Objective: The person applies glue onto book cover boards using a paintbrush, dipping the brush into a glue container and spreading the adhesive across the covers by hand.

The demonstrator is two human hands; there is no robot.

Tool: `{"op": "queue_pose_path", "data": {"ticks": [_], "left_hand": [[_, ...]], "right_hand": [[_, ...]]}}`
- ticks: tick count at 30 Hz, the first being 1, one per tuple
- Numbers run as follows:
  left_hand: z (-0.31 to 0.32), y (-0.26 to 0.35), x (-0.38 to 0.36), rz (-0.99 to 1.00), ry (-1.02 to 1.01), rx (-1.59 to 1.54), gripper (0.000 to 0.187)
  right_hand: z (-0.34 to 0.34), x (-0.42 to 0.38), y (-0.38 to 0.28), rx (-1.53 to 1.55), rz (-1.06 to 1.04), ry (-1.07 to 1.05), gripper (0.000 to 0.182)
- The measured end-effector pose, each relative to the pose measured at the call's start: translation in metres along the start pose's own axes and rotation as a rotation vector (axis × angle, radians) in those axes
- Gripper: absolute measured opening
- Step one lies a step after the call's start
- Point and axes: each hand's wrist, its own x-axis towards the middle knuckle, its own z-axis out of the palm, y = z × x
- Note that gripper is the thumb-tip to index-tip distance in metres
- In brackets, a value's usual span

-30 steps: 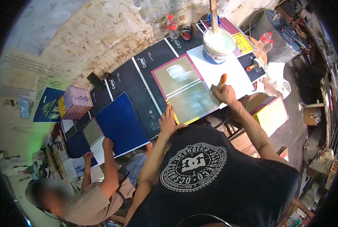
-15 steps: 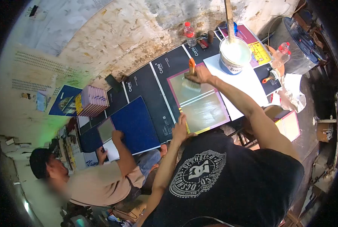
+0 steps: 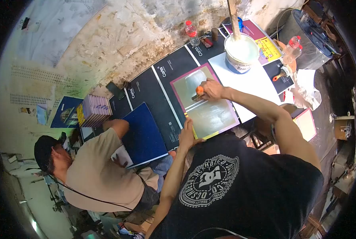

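Note:
A flat book cover sheet (image 3: pixel 212 119) with a pink-purple and yellow border lies in front of me, its two panels shiny and wet. My right hand (image 3: pixel 212 90) is closed round the orange handle of a paintbrush (image 3: pixel 199 91), its bristles mostly hidden near the strip between the panels. At the sheet's near left corner lies my left hand (image 3: pixel 187 136), fingers stretched up along the left edge and thumb apart along the near edge. A white bucket (image 3: pixel 237 65) of pale liquid, with a wooden stick (image 3: pixel 233 20) standing in it, is beyond my right hand.
On my left a co-worker (image 3: pixel 94 171) bends over a dark blue board (image 3: pixel 142 133). Behind that stands a stack of books (image 3: pixel 96 110). A white sheet (image 3: pixel 247 97) lies under the bucket. Another brush (image 3: pixel 281 74) and plastic bottles (image 3: pixel 292 46) are at right; one bottle (image 3: pixel 192 34) stands by the wall.
My right hand has brought the brush nearer, from the far panel to the middle strip, and the handle now tips toward the camera. My left hand stays at the corner. The co-worker has leaned forward.

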Motion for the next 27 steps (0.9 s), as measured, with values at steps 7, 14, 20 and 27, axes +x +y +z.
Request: {"op": "queue_pose_path", "data": {"ticks": [7, 14, 20, 27], "left_hand": [[-0.007, 0.007, -0.004, -0.036, -0.037, -0.019, 0.125], [-0.008, 0.008, -0.006, -0.021, -0.028, -0.061, 0.125], [-0.009, 0.008, -0.004, -0.026, -0.029, -0.034, 0.125], [0.0, -0.001, -0.004, -0.011, 0.013, -0.084, 0.126]], "right_hand": [[-0.011, -0.021, -0.025, 0.507, 0.091, -0.073, 0.038], [-0.032, 0.025, 0.019, -0.12, -0.038, 0.452, 0.022], [0.036, 0.031, -0.026, 0.065, 0.036, 0.28, 0.027], [0.002, 0.041, -0.044, 0.534, 0.282, 0.39, 0.029]]}}
